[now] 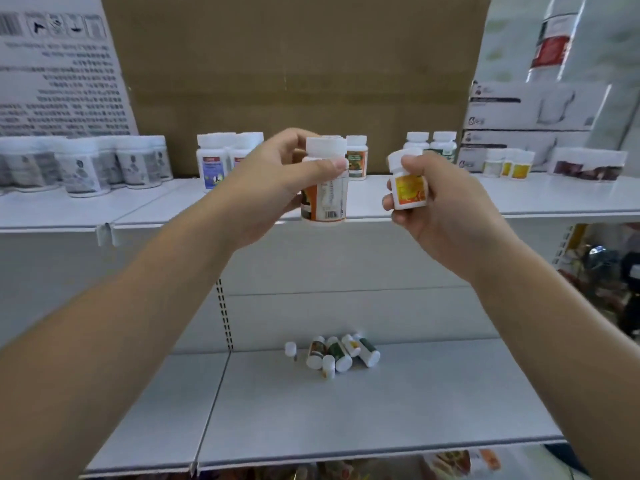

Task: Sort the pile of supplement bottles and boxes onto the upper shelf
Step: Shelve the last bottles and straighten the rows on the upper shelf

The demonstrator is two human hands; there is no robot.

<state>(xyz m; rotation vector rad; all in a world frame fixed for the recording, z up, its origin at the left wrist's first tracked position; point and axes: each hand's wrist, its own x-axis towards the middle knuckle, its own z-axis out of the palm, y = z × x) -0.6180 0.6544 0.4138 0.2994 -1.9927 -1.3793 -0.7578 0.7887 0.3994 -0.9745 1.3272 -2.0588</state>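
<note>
Orange-label bottle point(325, 197) upright in left hand point(273, 183) grip; right hand point(445, 211) clasps tilted yellow bottle point(408, 188).

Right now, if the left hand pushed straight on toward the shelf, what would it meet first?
The left hand and its held bottle would probably meet the standing bottle just behind; depth is unclear.

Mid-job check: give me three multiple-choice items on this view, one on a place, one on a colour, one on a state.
1. Where does the unsorted pile lie? A) upper shelf B) lower shelf C) floor
2. Label colour of the small bottle in the right hand? A) yellow B) blue C) black
3. The left hand is: A) open B) gripping the large bottle C) flat on a shelf

B: the bottles lie on the board below. A: yellow shows between the fingers. B: thumb and fingers wrap it.
</note>
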